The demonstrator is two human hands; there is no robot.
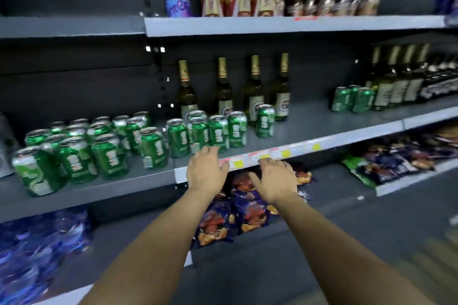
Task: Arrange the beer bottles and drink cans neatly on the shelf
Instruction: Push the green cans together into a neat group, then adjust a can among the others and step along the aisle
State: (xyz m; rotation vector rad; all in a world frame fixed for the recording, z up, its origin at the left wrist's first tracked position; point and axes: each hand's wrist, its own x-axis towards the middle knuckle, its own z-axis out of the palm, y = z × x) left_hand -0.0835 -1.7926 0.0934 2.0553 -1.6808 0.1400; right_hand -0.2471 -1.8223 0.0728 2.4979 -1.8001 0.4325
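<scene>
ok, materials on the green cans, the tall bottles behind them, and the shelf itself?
Green cans: likely aluminium, glossy printed sides, bare silvery tops with pull tabs. Tall bottles: seemingly dark green glass, see-through and shiny, gold foil on the necks, paper-looking labels. Shelf: probably painted sheet metal, matte grey, thin flat edge with price strip; blur leaves this open.

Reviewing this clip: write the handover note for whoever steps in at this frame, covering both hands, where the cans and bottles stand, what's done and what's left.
Left hand: open, empty, at the middle shelf's front edge just below the green cans.
Right hand: open, empty, just below that edge, over the snack bags.
Green cans: a loose cluster at left, an uneven row in the centre, one can apart to its right, a small group far right.
Four beer bottles stand upright behind the central cans; more bottles far right.
Done: bottles are lined up.
Left: straighten the can rows and bring in the stray can.
</scene>
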